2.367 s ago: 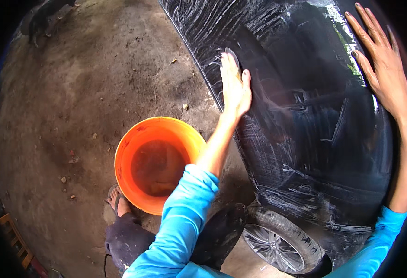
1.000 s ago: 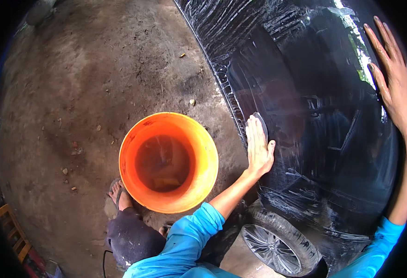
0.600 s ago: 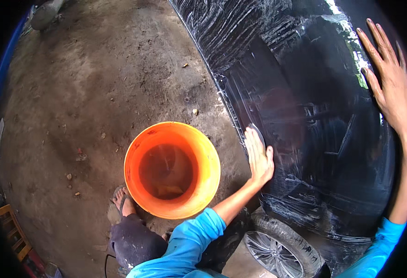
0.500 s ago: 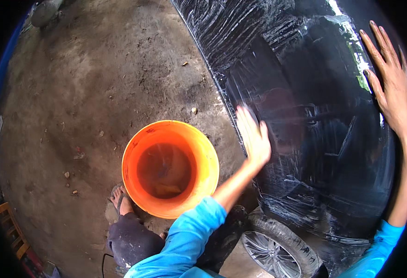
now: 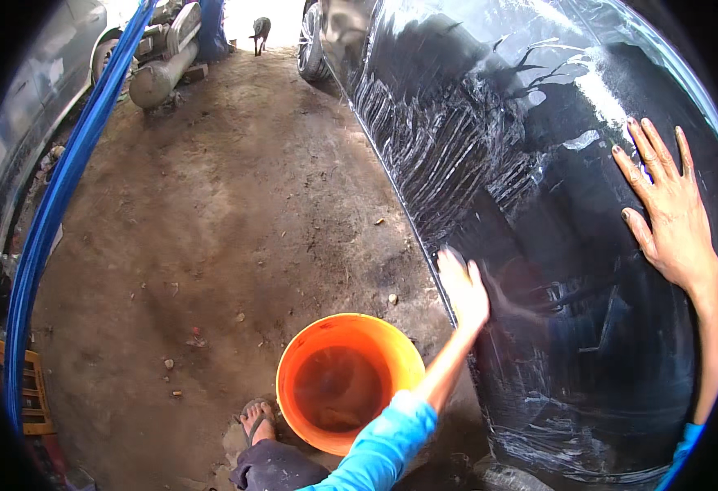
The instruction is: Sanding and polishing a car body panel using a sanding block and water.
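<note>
A car's black side panel, smeared with whitish streaks, takes up the right side of the view. Near its lower edge lies my left hand, extended and somewhat blurred by motion; whether anything thin is under the palm is hidden. Higher up on the same panel, my right hand rests flat with its fingers spread and dark-stained tips, beside a bright white reflection. Below my left forearm stands an orange bucket with murky brown liquid in it.
My sandalled foot is next to the bucket on the dirt floor. A blue strap or cloth runs down the left, before another vehicle. A grey cylinder lies farther off; a dark animal stands beyond.
The view has tilted up, bringing in the far end and the other vehicle. My left hand has shifted slightly along the panel's lower edge; my right hand stays spread on the panel.
</note>
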